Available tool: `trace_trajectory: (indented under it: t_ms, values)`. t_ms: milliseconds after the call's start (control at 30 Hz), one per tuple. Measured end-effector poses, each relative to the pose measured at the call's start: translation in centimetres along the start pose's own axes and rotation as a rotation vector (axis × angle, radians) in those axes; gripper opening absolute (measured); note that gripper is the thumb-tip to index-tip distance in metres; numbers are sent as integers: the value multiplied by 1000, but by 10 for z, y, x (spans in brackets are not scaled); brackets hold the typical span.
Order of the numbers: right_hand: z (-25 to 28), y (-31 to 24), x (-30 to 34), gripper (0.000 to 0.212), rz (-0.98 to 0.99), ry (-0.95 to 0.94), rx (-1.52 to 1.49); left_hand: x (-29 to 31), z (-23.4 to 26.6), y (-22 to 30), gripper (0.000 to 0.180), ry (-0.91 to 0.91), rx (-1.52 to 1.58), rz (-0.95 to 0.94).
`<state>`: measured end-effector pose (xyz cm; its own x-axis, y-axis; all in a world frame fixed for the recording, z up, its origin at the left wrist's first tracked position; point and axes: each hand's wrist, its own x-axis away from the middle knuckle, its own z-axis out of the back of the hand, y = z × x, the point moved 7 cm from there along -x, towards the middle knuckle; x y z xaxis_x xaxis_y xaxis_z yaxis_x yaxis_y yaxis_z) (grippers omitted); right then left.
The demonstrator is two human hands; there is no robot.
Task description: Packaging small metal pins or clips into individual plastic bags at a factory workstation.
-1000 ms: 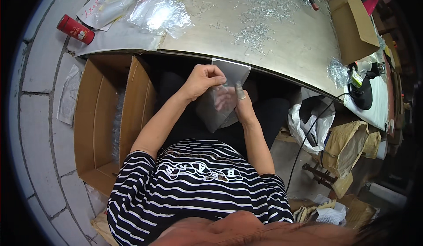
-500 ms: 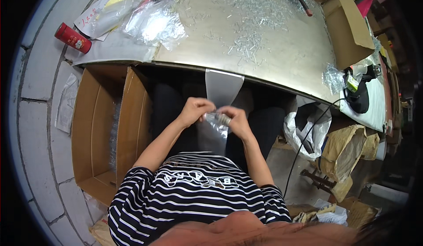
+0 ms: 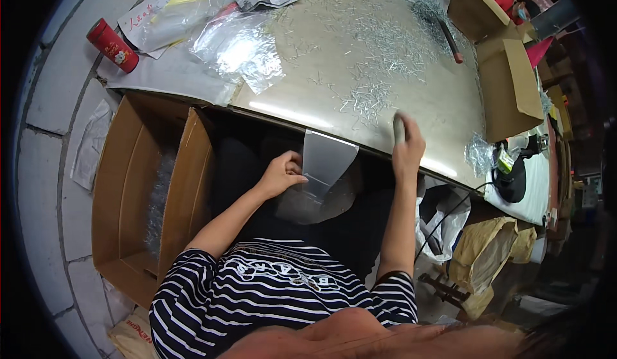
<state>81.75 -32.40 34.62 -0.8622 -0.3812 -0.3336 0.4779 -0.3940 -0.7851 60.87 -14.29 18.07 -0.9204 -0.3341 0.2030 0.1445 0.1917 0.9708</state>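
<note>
My left hand (image 3: 283, 174) is over my lap, beside a translucent plastic flap (image 3: 328, 156) that hangs from the table's front edge. Its fingers curl loosely with the thumb apart, and nothing shows between them. Farther right and forward, my right hand (image 3: 409, 150) reaches over the table edge, close to a scatter of small silvery metal pins (image 3: 369, 102). A grey, rounded shape (image 3: 398, 129) lies along its fingers; blur hides whether it is a finger cover or something held. Clear plastic (image 3: 315, 208) lies below the flap.
At the left stands an open cardboard box (image 3: 177, 198) with clear plastic inside. Shiny plastic bags (image 3: 241, 53) and a red can (image 3: 112, 45) sit at the far left. A dark bar with a red end (image 3: 447, 37) lies in more pins, near another cardboard box (image 3: 511, 95).
My hands have parted. The right one has moved forward and right, from my lap to the table edge. The clear bag that was between them is no longer in my fingers.
</note>
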Motion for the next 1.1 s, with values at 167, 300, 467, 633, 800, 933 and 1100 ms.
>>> trace_trajectory:
  t_ms: [167, 300, 467, 633, 800, 933, 1100]
  values:
    - [-98, 7, -35, 46, 322, -357, 513, -12, -1, -16, 29, -21, 111, -37]
    - [-71, 28, -35, 48, -120, -501, -123, -15, -6, -36, 25, -82, 129, -15]
    - [-104, -10, -18, 43, 216, -342, 161, 13, -52, -43, 47, -334, 729, 302]
    - [-104, -41, 26, 35, 215, -462, 146, 10, -20, -109, 76, -555, 989, 329]
    - [-89, 0, -21, 38, 292, -206, 244, 6, -33, -95, 83, -465, 941, 436]
    - [-103, -30, 3, 42, 254, -281, 157, 12, -60, -46, 83, -329, 968, 400]
    - [-105, -56, 69, 45, 370, -349, 371, 18, -51, -79, 87, -823, 1522, 501]
